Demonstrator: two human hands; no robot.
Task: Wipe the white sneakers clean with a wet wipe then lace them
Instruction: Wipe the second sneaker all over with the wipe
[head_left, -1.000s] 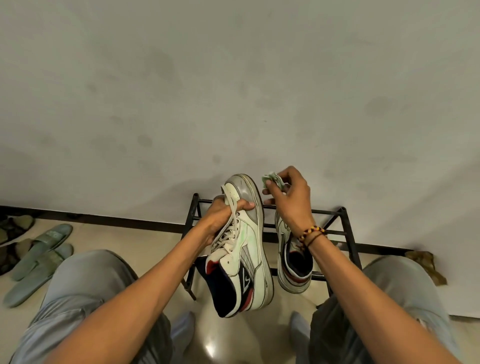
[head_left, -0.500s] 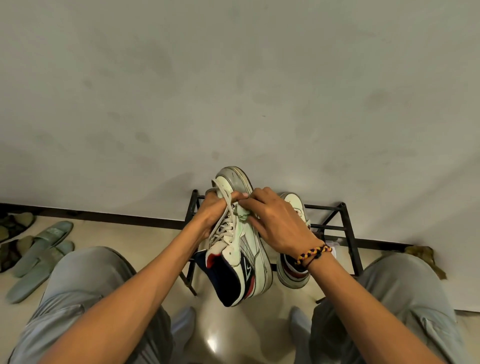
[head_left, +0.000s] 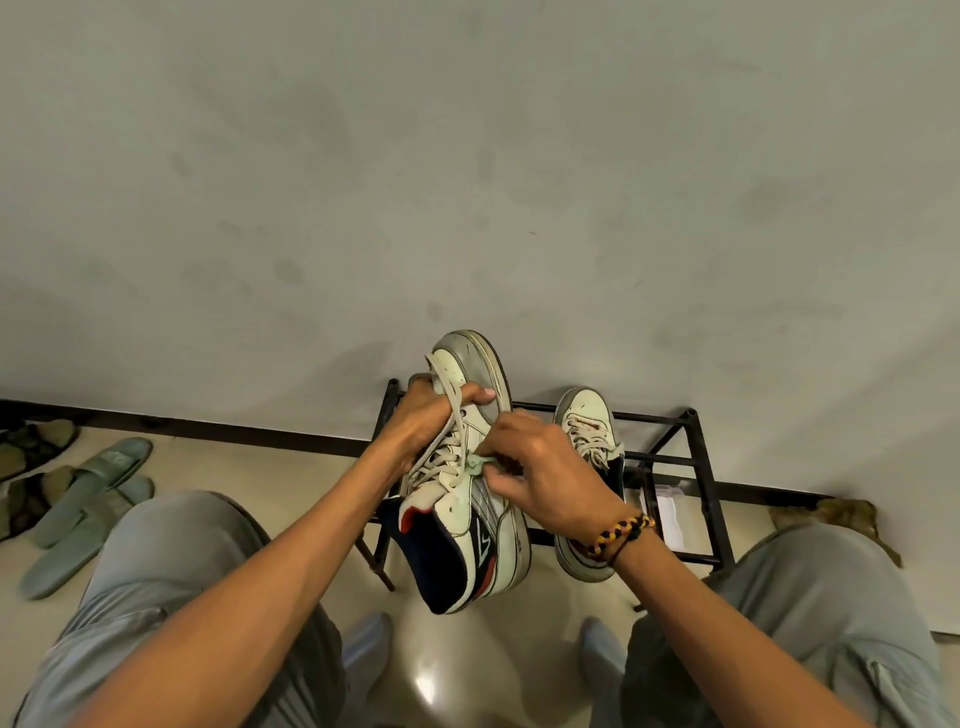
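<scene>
- Sneakers, two counted. We hold the first sneaker (head_left: 470, 478) in the air in front of our knees, its long axis running away from us, toe up toward the wall, heel opening down toward the floor; laces threaded, one loose end trailing over the toe.
- Second sneaker (head_left: 589, 431) sits on the black metal shoe rack (head_left: 696, 457) just to the right of the first, toe toward the wall too, its heel partly hidden behind our right wrist.
- Our left hand (head_left: 423, 421) grips the first sneaker near the toe, fingers curled round its far side, thumb laid across the top.
- Our right hand (head_left: 540, 478) has its fingers bunched together, pinching the wet wipe (head_left: 478, 464) against the side of the first sneaker beside the laces. One wipe, pale green, crumpled.
- Beaded bracelet (head_left: 621, 535), one, on the right wrist.
- Green slippers (head_left: 88, 499), two that we can count, on the floor at far left, well apart from the sneakers.
</scene>
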